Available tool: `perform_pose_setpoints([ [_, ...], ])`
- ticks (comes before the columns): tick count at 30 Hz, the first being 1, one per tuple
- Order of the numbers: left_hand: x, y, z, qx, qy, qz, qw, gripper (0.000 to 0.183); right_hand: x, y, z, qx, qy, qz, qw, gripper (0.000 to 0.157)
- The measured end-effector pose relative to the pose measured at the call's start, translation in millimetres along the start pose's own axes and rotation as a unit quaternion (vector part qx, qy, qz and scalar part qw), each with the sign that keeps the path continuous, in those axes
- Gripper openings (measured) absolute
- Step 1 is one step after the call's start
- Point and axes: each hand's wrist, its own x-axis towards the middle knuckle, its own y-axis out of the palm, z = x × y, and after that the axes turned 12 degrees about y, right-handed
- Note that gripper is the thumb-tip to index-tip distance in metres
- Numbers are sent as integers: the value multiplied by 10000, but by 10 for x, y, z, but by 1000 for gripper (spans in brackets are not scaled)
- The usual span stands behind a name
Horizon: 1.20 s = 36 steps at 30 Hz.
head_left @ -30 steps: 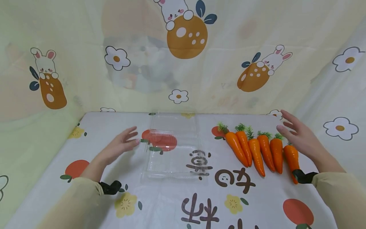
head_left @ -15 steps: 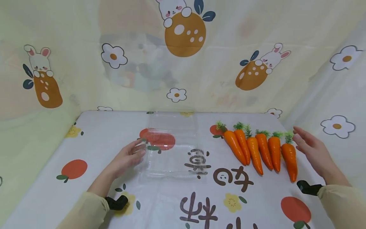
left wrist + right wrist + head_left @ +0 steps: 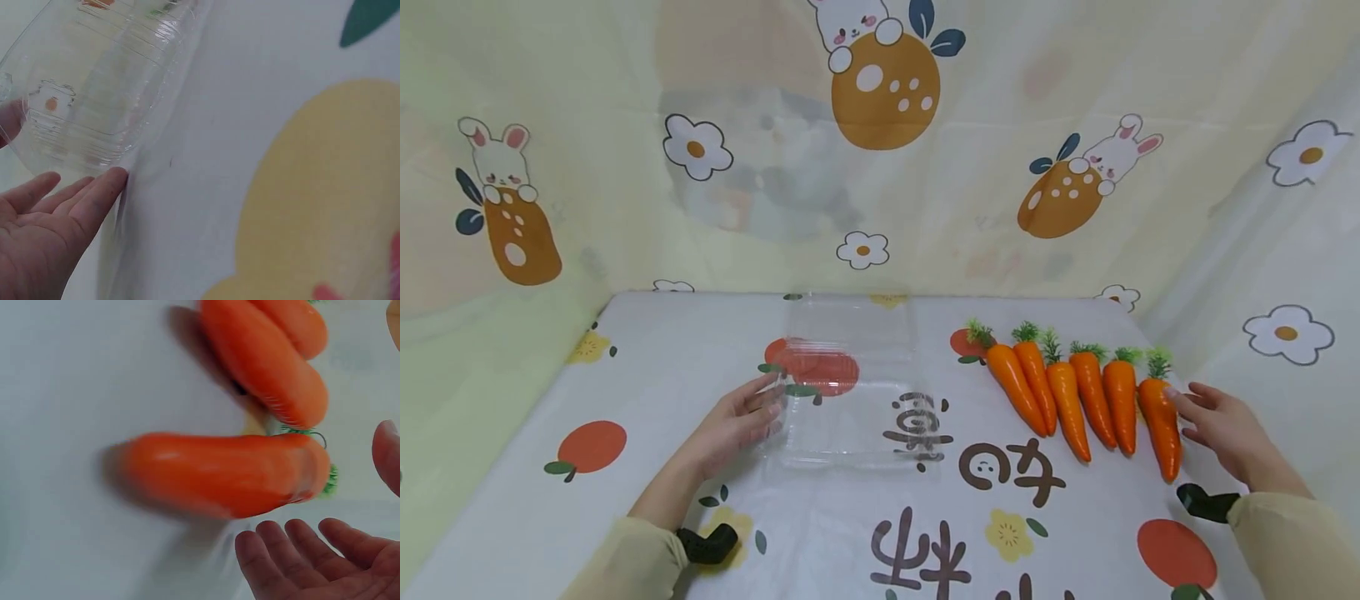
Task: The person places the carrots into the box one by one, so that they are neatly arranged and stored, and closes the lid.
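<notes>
A clear plastic clamshell box [image 3: 850, 417] lies with its lid raised at the middle of the table. Beside its left wall is my left hand [image 3: 733, 425], fingers extended; in the left wrist view the fingertips [image 3: 115, 178] meet or nearly meet the box's edge [image 3: 94, 144]. Several orange toy carrots [image 3: 1063, 400] with green tops lie in a row on the right. My right hand [image 3: 1232, 429] is at the rightmost carrot [image 3: 1161, 429], its thumb above and its fingers along the right side. In the right wrist view, a gap shows between the fingers [image 3: 275, 550] and that carrot [image 3: 225, 472].
A white printed cloth [image 3: 820, 525] with fruit, flowers and characters covers the table. Behind it hangs a pale curtain [image 3: 760, 208] with rabbits, and similar cloth closes both sides. Each wrist wears a black camera mount [image 3: 707, 543].
My left hand has moved right, up to the box's side. The right hand has come down from above the carrot tops to beside the rightmost carrot. Box and carrots stay in place.
</notes>
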Motion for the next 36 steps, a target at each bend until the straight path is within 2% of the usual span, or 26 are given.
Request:
perform_pose_setpoints([
  [10, -23, -4, -25, -21, -74, -89, 9999, 69, -104, 311, -99, -310, 217, -323, 9988, 114],
  [15, -31, 2, -19, -51, -62, -80, 9999, 69, -135, 421, -81, -341, 438, -629, 9965, 114],
  [19, -28, 24, 5, -105, -50, -92, 9999, 68, -163, 455, -53, -333, 788, -969, 9916, 108],
  [25, -10, 47, 22, -216, -41, -135, 9997, 67, -267, 467, -18, -457, 1054, -1311, 9847, 88],
  [30, -14, 40, 21, -239, -18, -111, 9997, 66, -297, 450, -6, -436, 1105, -1324, 9840, 81],
  [36, -28, 39, 18, -277, 19, -47, 9996, 65, -247, 404, -86, -163, 1182, -1193, 9857, 86],
])
